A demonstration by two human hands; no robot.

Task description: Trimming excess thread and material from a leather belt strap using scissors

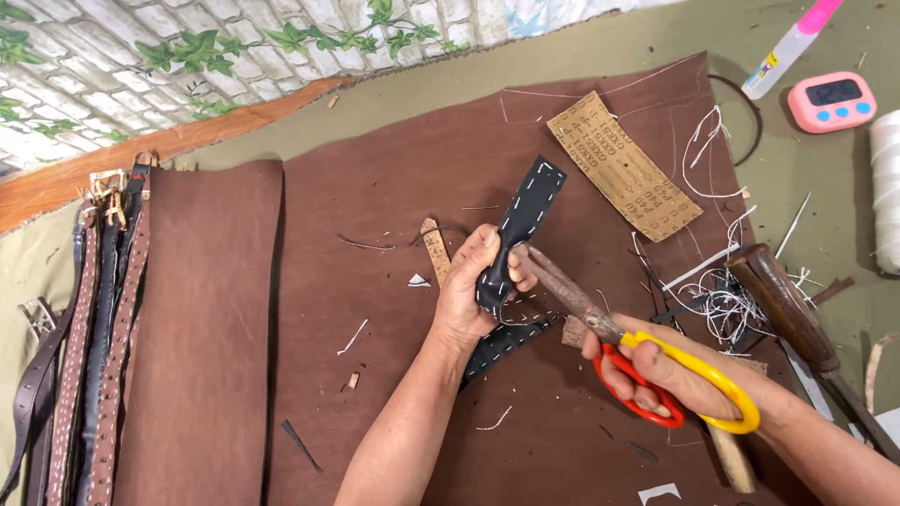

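Head view: left hand [466,298] fingers pinching folded black stitched strap [518,230], frame centre, above brown leather sheet [394,187]. Right hand [647,367] fingers through scissors [626,342] handles — blades pressed nearly together at strap fold. Cut apparently not finished — strap in one piece.

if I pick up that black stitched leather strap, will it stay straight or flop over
Probably flop: the black strap already bends where the left hand pinches it, its lower end trailing on the brown leather sheet. It looks thin, so likely light. The white stitching may add slight stiffness.
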